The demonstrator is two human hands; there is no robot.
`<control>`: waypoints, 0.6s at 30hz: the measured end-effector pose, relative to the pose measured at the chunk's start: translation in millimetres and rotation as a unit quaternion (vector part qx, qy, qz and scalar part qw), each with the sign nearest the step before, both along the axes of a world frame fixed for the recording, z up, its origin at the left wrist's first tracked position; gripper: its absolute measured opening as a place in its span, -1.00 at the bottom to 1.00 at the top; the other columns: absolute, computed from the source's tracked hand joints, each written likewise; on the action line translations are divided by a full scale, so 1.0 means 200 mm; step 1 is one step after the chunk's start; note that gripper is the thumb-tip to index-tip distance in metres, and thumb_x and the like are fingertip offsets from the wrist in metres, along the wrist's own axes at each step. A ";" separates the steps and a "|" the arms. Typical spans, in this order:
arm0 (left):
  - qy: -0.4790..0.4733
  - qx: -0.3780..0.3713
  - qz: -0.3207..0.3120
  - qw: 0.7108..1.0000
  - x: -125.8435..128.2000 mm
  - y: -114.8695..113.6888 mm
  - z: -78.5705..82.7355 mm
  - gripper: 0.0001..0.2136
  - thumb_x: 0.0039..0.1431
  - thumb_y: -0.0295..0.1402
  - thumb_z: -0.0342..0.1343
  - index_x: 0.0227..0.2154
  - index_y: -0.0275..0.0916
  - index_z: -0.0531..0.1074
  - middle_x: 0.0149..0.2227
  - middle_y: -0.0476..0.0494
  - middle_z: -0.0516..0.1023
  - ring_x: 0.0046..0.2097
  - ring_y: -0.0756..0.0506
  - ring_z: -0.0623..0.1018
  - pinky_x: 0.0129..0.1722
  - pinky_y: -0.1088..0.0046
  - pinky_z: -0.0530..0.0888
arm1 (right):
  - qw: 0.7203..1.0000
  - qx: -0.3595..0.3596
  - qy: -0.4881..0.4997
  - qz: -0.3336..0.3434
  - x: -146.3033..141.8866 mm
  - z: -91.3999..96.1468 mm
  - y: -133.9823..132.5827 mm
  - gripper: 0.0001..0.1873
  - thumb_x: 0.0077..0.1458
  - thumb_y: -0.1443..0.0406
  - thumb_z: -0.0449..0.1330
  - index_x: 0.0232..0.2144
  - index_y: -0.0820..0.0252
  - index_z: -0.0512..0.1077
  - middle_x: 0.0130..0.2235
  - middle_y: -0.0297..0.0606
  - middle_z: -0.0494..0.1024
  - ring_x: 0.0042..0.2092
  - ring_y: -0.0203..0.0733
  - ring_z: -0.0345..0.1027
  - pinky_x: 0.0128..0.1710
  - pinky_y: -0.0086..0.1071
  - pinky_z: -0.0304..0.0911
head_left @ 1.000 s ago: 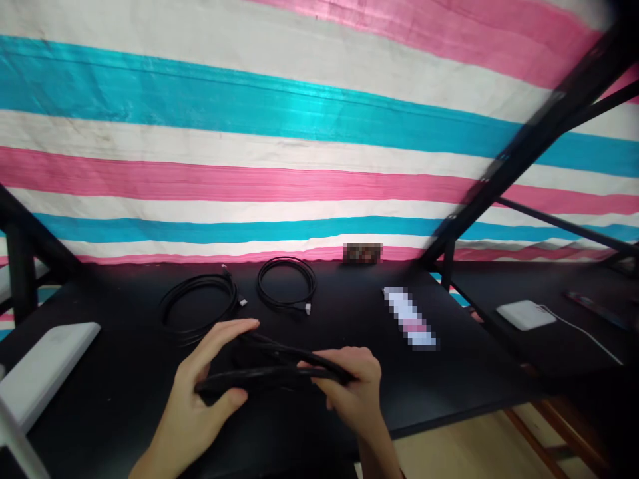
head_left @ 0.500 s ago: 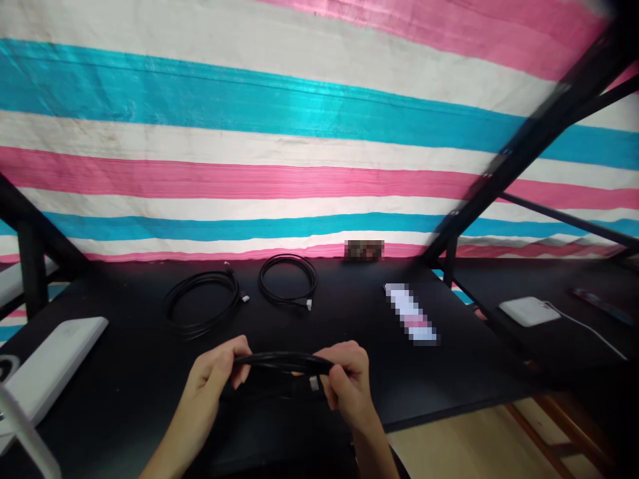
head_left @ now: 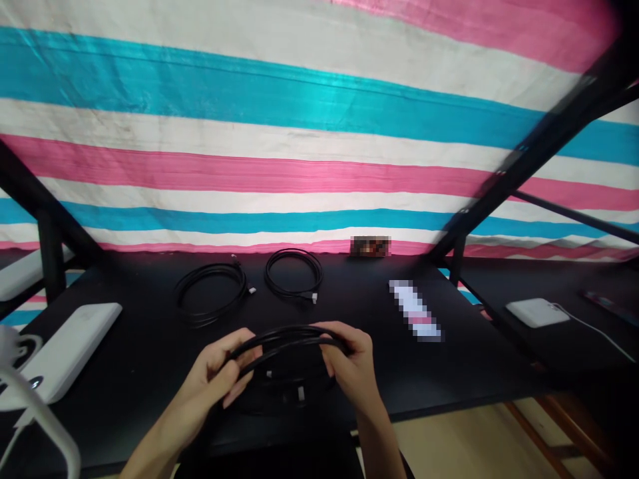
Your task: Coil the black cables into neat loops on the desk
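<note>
Black cable (head_left: pixel 299 343): one, looped but not laid down, gripped above the desk (head_left: pixel 349 299) in your left hand (head_left: pixel 215 371) and right hand (head_left: pixel 354 359); left coil (head_left: pixel 212 267) and right coil (head_left: pixel 294 293): two, wound, already lying beyond

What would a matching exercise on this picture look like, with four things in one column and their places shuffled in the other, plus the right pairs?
Things
1. looped black cable nearest the viewer
2. long flat white slab
3. square white device with rounded corners
4. shiny pink, blue and white striped sheet

Places
A. lying on the dark surface right of the slanted black frame
B. behind the black table
C. in the left hand and right hand
D. on the black table's left part

Pairs: 1-C; 2-D; 3-A; 4-B
</note>
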State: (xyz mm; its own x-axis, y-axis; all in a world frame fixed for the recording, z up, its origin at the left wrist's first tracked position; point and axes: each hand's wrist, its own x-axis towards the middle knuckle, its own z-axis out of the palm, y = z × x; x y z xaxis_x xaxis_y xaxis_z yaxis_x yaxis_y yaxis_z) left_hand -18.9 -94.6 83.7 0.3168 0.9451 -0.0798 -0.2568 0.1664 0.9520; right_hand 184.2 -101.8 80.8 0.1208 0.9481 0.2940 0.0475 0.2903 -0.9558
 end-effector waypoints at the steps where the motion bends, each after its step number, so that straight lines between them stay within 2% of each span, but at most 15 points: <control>1: 0.006 -0.002 -0.009 1.000 0.00 0.00 0.00 -0.60 -0.09 0.01 0.18 -0.41 -0.27 0.45 -0.66 0.05 0.18 -0.64 0.13 0.04 -0.67 0.58 0.01 | 1.000 -0.004 0.000 -0.003 0.00 0.00 0.00 -0.86 -0.03 0.33 0.19 -0.42 0.15 0.57 -0.75 -0.46 0.28 -0.75 -0.44 0.05 -0.75 -0.54 0.03; 4: 0.049 0.020 -0.061 0.997 0.00 0.01 -0.01 -0.67 0.02 -0.05 0.12 -0.41 -0.27 0.42 -0.67 0.08 0.14 -0.65 0.14 0.02 -0.66 0.59 -0.04 | 1.000 -0.011 -0.001 -0.005 0.00 0.00 0.00 -0.88 -0.04 0.32 0.21 -0.42 0.14 0.57 -0.69 -0.42 0.38 -0.74 -0.45 0.08 -0.76 -0.55 0.02; 7: 0.091 0.036 -0.086 0.991 -0.01 0.03 0.00 -0.73 0.10 -0.12 0.07 -0.40 -0.26 0.39 -0.69 0.13 0.06 -0.65 0.14 0.00 -0.65 0.59 -0.07 | 1.000 0.002 -0.014 -0.013 0.00 0.00 -0.01 -0.89 -0.13 0.37 0.26 -0.45 0.13 0.57 -0.61 -0.38 0.47 -0.67 -0.42 0.20 -0.70 -0.56 0.11; 12: 0.119 0.029 -0.032 0.992 -0.01 0.05 0.03 -0.74 0.07 -0.11 0.09 -0.40 -0.24 0.36 -0.60 0.09 0.11 -0.58 0.11 0.06 -0.62 0.62 0.00 | 0.999 0.027 -0.039 0.015 0.00 0.02 -0.02 -0.79 -0.21 0.36 0.30 -0.39 0.12 0.57 -0.57 -0.36 0.52 -0.58 -0.36 0.30 -0.64 -0.56 0.17; 15: 0.128 0.053 -0.008 0.990 0.00 0.05 0.03 -0.66 0.02 -0.03 0.10 -0.41 -0.25 0.38 -0.59 0.06 0.15 -0.55 0.09 0.10 -0.59 0.59 0.03 | 0.998 0.052 -0.033 0.027 0.00 0.03 -0.02 -0.79 -0.15 0.33 0.27 -0.35 0.08 0.58 -0.50 -0.33 0.58 -0.51 -0.30 0.39 -0.57 -0.53 0.25; 18: 0.125 0.063 -0.022 0.990 0.01 0.04 0.02 -0.53 0.04 0.09 -0.04 -0.40 -0.27 0.42 -0.63 0.07 0.06 -0.57 0.07 0.05 -0.60 0.54 -0.01 | 0.995 0.077 -0.060 0.004 0.00 0.04 -0.01 -0.80 -0.06 0.40 0.22 -0.38 0.03 0.59 -0.48 -0.36 0.60 -0.49 -0.31 0.44 -0.52 -0.54 0.29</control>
